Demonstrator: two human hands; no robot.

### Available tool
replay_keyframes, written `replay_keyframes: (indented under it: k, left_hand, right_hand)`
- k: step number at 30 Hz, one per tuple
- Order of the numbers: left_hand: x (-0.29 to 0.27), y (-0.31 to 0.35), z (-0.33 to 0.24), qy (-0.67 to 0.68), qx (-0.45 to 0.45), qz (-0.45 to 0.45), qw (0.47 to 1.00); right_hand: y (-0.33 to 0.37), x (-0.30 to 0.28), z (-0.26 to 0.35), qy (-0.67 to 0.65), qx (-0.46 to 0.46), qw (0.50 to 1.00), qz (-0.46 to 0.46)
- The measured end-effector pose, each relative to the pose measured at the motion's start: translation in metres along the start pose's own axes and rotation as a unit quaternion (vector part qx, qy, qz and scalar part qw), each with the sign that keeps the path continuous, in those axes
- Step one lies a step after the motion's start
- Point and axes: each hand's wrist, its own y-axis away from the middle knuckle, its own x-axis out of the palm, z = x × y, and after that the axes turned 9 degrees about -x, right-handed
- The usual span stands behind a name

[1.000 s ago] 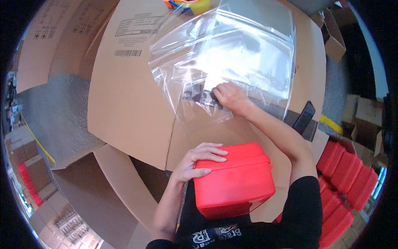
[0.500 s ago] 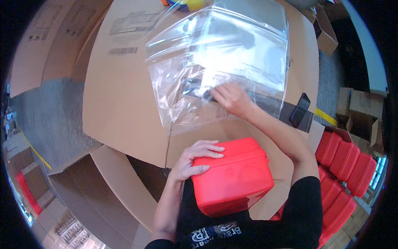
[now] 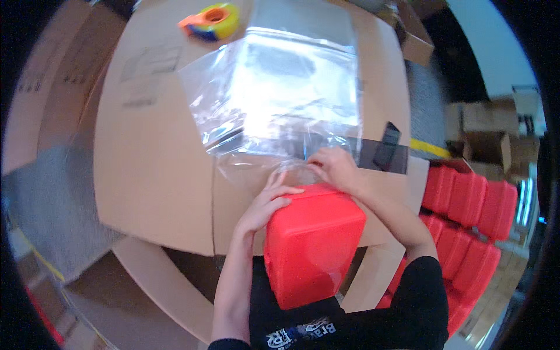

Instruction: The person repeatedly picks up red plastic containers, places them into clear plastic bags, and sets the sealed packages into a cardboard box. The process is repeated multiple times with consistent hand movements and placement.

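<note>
A red hard case [image 3: 315,248] with rounded corners leans against my body at the near edge of the cardboard surface. My left hand [image 3: 262,207] grips its upper left side, one or two fingers reaching to the rim of a clear plastic bag [image 3: 233,131]. Just past the top of the case, my right hand [image 3: 337,169] pinches the near edge of that bag, its fingertips partly blurred. Shiny clear plastic bags lie flat in a stack on the cardboard [image 3: 151,186] beyond both hands.
A yellow and orange tape dispenser [image 3: 213,22] sits at the far left of the cardboard. A dark phone [image 3: 387,146] lies toward the right edge. Stacked red cases [image 3: 466,198] stand at my right, with open cardboard boxes [image 3: 490,143] behind them.
My right hand has drawn the bag's near edge toward me, to the top of the case. The case has tipped more upright, and my left hand has shifted up it. The view has moved.
</note>
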Motion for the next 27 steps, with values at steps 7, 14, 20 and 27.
replay_keyframes:
  k: [7,14,20,27]
  left_hand:
    - [0.002,0.009,-0.026,-0.021,0.002,0.049,0.999]
    - [0.025,0.003,-0.037,-0.085,0.023,0.066,0.994]
    - [0.019,-0.004,-0.023,-0.063,-0.037,0.041,0.996]
    - [0.01,-0.004,-0.003,-0.06,-0.067,-0.005,0.996]
  right_hand:
    - [0.048,-0.025,-0.006,0.064,0.088,0.992,0.057]
    - [0.034,-0.029,0.009,-0.111,0.091,0.989,-0.038]
    - [0.063,-0.048,0.022,-0.149,0.031,0.978,-0.14]
    - [0.094,-0.048,0.042,-0.005,-0.02,0.973,-0.231]
